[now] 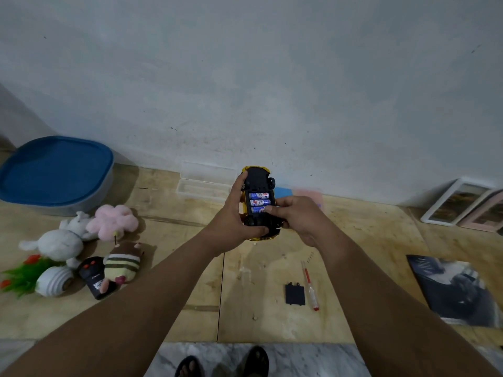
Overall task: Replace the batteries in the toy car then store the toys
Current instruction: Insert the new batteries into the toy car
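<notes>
**Toy car held belly-up with three batteries seated**

The left hand (236,210) wraps the left flank of the toy car (260,202), thumb up near the front of the black chassis and fingers curled under the rear; the right hand (292,217) closes on the car's right side, its fingertips (269,209) pressing on the nearest of the batteries (259,202); the car is lifted above the wooden surface (353,240), underside facing the camera, yellow body showing only at its edges; three blue-and-white cells lie side by side in the open compartment, one black wheel (272,182) visible at the upper right.

Below the right forearm, on the surface, lies the black battery cover (295,294), flat and detached; just beside it on the right rests a small screwdriver (309,287) with a clear handle and red tip; farther right a dark book (457,291) lies near the edge.

Behind the car, against the wall, sits an open clear plastic case (205,180); to the left stands a storage bin with a blue lid (55,170); in front of it is a cluster of toys: a pink plush flower (114,221), a white plush rabbit (58,243), a striped plush bee (122,263), a black remote control (94,277), and a green plastic plant (21,273); at far right, picture frames (460,204) lean on the wall.
</notes>
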